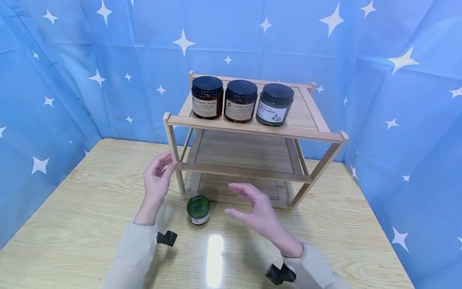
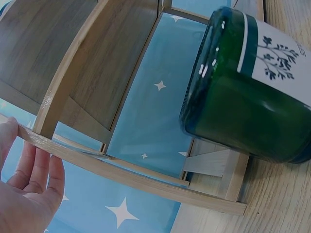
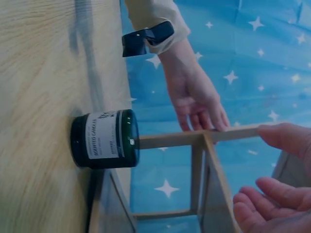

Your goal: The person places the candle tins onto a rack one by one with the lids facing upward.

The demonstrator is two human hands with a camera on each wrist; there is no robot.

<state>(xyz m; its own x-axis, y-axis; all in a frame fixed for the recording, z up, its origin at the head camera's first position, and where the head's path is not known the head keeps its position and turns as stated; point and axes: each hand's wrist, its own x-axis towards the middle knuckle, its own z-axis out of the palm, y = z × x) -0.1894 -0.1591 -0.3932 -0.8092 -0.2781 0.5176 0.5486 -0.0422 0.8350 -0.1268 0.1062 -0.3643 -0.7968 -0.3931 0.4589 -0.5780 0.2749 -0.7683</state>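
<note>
A light wooden three-level rack [image 1: 252, 172] stands on the table. My left hand [image 1: 158, 176] pinches its left front post [image 2: 121, 170], thumb on one side and fingers on the other. In front of the rack's lower left corner sits a green glass scented-candle jar [image 1: 198, 208] with a white label [image 3: 103, 136]; its green glass end faces up. To the right of this jar, my right hand [image 1: 256, 208] hovers before the lower shelf, fingers and thumb spread apart, holding nothing.
Three lidded candle jars line the front of the top shelf: two brown ones [image 1: 207, 98] [image 1: 240, 101] and a dark green one [image 1: 275, 105]. A blue curtain [image 1: 231, 36] with white stars surrounds the back and sides of the wooden table [image 1: 90, 208].
</note>
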